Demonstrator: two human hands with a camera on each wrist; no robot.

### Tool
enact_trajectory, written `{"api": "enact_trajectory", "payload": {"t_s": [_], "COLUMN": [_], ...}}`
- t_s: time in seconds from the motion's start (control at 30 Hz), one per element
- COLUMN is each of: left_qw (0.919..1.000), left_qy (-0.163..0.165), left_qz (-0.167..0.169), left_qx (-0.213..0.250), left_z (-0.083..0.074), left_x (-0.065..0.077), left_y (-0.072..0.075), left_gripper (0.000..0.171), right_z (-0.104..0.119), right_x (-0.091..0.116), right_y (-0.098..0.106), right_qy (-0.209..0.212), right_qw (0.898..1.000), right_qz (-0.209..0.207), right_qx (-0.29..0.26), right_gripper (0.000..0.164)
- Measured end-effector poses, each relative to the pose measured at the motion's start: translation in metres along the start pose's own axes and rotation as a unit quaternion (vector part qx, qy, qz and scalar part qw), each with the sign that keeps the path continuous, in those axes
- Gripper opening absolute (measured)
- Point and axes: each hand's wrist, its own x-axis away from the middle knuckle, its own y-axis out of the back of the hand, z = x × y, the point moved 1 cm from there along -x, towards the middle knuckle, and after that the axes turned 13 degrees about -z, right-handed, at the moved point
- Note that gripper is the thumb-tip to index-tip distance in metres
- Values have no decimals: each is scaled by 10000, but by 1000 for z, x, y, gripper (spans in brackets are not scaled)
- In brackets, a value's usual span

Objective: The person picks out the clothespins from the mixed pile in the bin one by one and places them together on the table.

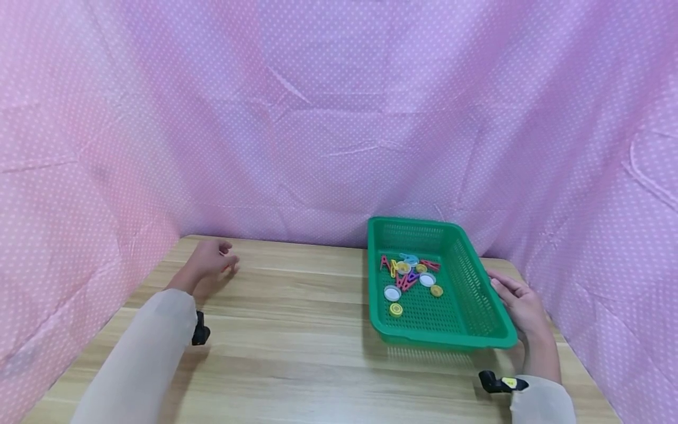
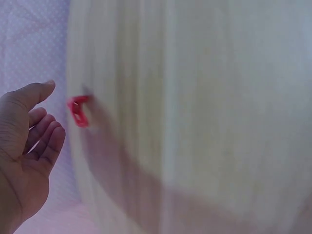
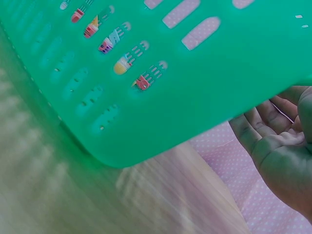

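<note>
A green plastic basket (image 1: pixel 455 340) stands at the right of the table, with red, yellow, purple and blue clothespins (image 1: pixel 408 280) and several white and yellow bottle caps (image 1: pixel 426 280) in it. My right hand (image 1: pixel 521 303) grips the basket's right rim, thumb on top; the right wrist view shows the other fingers (image 3: pixel 261 122) partly hidden behind its wall. Over the table's left side, my left hand (image 1: pixel 210 259) has relaxed, slightly bent fingers. Just beyond its fingertips in the left wrist view is a red clothespin (image 2: pixel 78 111), apart from the hand.
The wooden table (image 1: pixel 286 330) spreads between the two hands. Pink dotted cloth (image 1: pixel 328 147) hangs close around its back and both sides. A small black wrist camera (image 1: pixel 200 330) sits on the left sleeve, another (image 1: pixel 500 383) on the right.
</note>
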Motion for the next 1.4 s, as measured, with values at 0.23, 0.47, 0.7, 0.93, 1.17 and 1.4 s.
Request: {"api": "enact_trajectory", "payload": {"t_s": [0.23,0.47,0.7,0.93,1.17,1.4], "left_qw": [9996,9991,9965,9924,9877,9763], "left_qy": [-265,-334,-734,-1009,-1256,-1856], "left_qz": [136,245,350,618,865,1057], "left_qx": [-9,-117,-166,-351,-352,-339], "left_z": [-31,-65,-105,-146,-186,-219], "left_x": [-24,-47,-65,-74,-78,-80], "left_y": [2,-5,-12,-22,-35,-57], "left_gripper": [48,50,49,50,50,47], "right_z": [-2,-1,-2,-2,1,2], "right_x": [-1,-1,0,0,1,2], "right_y": [1,1,1,0,-1,-2], "right_qy": [-46,-32,54,21,75,-23], "right_qw": [9999,9999,9995,9992,9997,10000], "right_qz": [104,130,169,212,127,43], "right_qx": [-77,-98,-273,-344,-203,-42], "right_gripper": [33,32,30,31,31,34]}}
